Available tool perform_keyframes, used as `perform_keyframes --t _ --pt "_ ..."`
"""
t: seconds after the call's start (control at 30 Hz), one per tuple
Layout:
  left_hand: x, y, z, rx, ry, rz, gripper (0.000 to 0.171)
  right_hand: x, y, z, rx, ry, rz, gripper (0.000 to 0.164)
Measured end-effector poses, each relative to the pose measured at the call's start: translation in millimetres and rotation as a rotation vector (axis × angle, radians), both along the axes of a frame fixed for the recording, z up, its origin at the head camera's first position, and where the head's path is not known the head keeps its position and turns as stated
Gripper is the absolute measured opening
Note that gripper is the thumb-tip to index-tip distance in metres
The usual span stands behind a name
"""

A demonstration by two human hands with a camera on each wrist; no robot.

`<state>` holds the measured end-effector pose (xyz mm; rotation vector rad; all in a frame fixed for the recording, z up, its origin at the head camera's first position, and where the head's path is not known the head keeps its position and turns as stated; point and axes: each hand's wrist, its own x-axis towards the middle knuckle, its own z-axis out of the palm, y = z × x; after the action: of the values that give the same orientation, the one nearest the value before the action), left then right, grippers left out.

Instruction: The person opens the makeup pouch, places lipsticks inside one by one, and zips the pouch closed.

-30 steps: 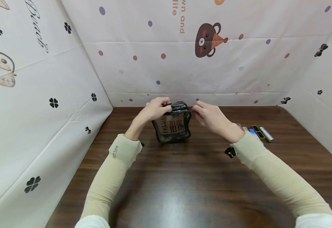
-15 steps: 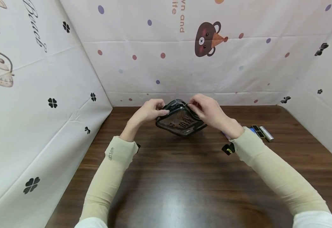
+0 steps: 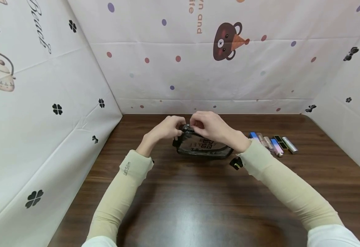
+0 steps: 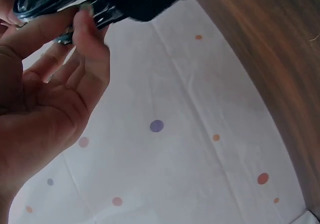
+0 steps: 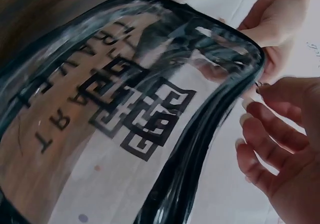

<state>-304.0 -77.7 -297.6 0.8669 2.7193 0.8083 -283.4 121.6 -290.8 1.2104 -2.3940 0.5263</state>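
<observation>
Leaning, the clear pouch (image 3: 203, 145) seems unfilled. The left hand (image 3: 167, 128) pinches its top edge; the right hand (image 3: 214, 127), just beside, pinches perhaps its zip pull (image 5: 258, 86) — how far closed, I cannot tell. Farther, right of the pouch, slim tubes (image 3: 276, 145) lie outside.

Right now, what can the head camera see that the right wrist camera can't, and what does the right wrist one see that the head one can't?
Only the head view shows the bear picture, the teapot picture, the row of small tubes and the pale sleeves.

Only the right wrist view shows the palm side of the right hand; the head view shows its back.

Both show the clear bag with black edges, the left hand, some brown table and the white spotted sheet.
</observation>
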Motion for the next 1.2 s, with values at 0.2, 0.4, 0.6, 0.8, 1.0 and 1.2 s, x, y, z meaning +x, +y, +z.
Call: perform_keyframes --t 0.2,0.4,0.6,0.8,1.0,1.2 --pt "-2.1 -0.9 -8.2 0.008 -0.102 -0.001 0.010 -2.1 -5.3 -3.5 -0.004 -0.140 0.052 0.006" --pt "-3.6 -1.2 -12.7 0.002 -0.120 -0.001 0.023 -4.3 -13.3 -9.6 -0.051 -0.205 0.071 0.014" --pt "-4.3 -2.4 -15.2 -0.003 -0.144 0.007 0.039 -2.6 -18.3 -8.7 -0.044 -0.220 0.075 0.010" --pt "-6.5 -4.1 -17.3 -0.012 -0.151 -0.013 0.035 -2.8 -17.9 -10.7 0.029 -0.159 0.069 0.017" --pt "-7.0 -4.7 -17.3 -0.012 -0.144 -0.019 0.041 -2.9 -16.8 -13.3 0.019 -0.174 0.048 0.014" --pt "-6.8 -5.1 -17.8 -0.010 -0.153 -0.015 0.041 -3.7 -18.2 -13.0 0.013 -0.234 0.043 0.017"
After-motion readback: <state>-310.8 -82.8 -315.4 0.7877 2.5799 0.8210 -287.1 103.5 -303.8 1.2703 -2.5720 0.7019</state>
